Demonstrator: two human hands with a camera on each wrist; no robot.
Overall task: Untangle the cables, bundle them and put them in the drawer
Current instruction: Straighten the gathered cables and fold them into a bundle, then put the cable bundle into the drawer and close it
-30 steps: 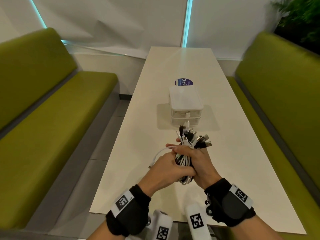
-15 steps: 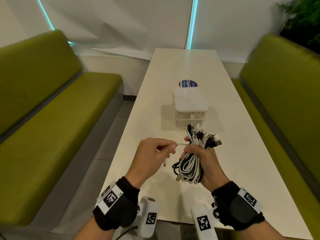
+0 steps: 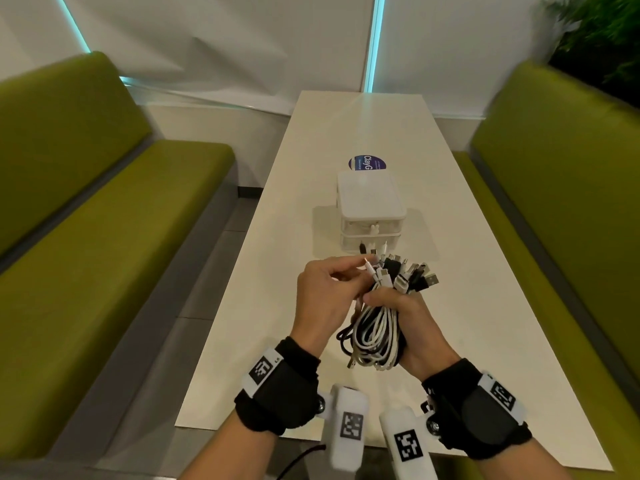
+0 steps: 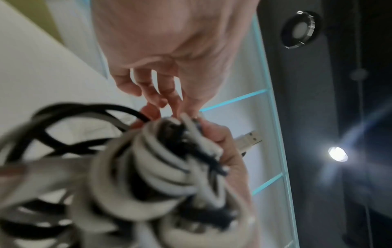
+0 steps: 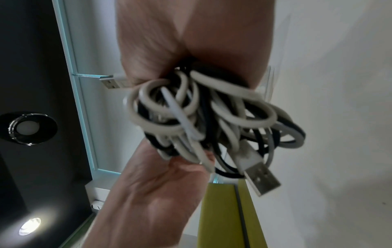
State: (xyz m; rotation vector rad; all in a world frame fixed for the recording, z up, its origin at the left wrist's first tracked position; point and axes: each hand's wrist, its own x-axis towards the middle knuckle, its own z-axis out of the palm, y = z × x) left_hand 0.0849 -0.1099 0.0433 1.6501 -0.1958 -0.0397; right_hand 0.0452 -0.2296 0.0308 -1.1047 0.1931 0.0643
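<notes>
The right hand [image 3: 412, 327] clamped a looped bundle of glossy white and black rubbery cables [image 3: 375, 327] above the smooth white bench [image 3: 277, 271]; left hand [image 3: 322, 296] fingers [image 3: 341, 268] pinched a white plug [image 3: 370, 268].

left hand [image 3: 322, 299] back at cable bundle [image 3: 377, 327], fingers pinching white plug [image 3: 370, 268]

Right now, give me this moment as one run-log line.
right hand: grips cable bundle | left hand: pinches white plug | drawer box: shut, on table | stage: bundling
</notes>
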